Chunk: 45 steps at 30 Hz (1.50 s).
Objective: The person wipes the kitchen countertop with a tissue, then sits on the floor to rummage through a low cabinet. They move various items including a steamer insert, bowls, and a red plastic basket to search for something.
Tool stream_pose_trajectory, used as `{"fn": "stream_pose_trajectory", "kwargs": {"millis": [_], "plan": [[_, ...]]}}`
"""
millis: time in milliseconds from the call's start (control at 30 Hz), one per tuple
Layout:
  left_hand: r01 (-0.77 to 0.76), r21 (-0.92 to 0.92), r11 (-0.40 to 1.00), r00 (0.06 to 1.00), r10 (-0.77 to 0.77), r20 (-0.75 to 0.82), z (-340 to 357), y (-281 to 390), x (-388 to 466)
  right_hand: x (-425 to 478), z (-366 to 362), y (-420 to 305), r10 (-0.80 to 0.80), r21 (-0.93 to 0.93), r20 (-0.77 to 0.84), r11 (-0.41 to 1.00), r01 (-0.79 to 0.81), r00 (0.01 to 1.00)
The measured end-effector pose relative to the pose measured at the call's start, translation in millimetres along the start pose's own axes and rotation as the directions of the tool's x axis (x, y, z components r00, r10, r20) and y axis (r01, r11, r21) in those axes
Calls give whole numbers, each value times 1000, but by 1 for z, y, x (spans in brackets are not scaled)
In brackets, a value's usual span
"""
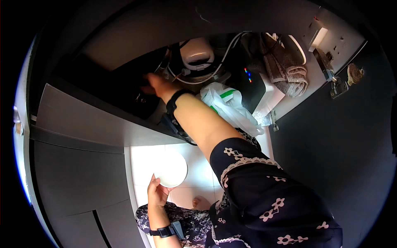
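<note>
My left hand (158, 192), low in the view, grips the rim of a round white dish (170, 170) above the tiled floor. My right arm stretches up and left into a dark open cabinet. There my right hand (159, 85) is partly lost in shadow, its fingers apart near the cabinet's dark left part; whether they touch anything cannot be told. Close by the right hand lie a white cable (198, 83) and a white plastic appliance (197, 54). A white plastic bag with green print (225, 100) sits beside the right forearm.
A dark box with small coloured lights (248, 76) and a folded brown towel (287, 69) occupy the cabinet's right side. The dark cabinet door (328, 133) stands open at right, with metal hinges (338, 88). Grey cabinet panels (80, 176) flank the left. A bare foot (197, 202) shows on the floor.
</note>
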State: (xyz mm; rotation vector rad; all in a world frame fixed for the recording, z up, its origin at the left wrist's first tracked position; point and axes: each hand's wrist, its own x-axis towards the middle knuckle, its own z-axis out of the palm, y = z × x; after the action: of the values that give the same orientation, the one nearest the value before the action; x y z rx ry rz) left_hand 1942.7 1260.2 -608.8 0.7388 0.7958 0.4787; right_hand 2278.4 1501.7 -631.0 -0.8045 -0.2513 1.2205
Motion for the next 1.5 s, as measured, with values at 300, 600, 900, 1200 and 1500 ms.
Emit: {"fn": "stream_pose_trajectory", "kwargs": {"millis": [300,600,900,1200,1500], "plan": [[-16,-9,1000,997,15,-71,-35,1,-6,-39,7,35,18,-180,-101,983,-36,995],[0,-9,1000,994,-1,-111,-43,11,-1,-83,11,29,153,-369,-29,917,-153,988],[13,54,998,997,-9,-78,-6,12,21,-90,-7,15,216,-388,-94,891,-235,972],[-80,48,996,995,78,58,13,30,7,-298,7,-73,-142,-684,477,559,468,867],[-102,-20,995,944,103,314,122,46,24,-392,-65,-112,24,-658,192,744,111,981]]}}
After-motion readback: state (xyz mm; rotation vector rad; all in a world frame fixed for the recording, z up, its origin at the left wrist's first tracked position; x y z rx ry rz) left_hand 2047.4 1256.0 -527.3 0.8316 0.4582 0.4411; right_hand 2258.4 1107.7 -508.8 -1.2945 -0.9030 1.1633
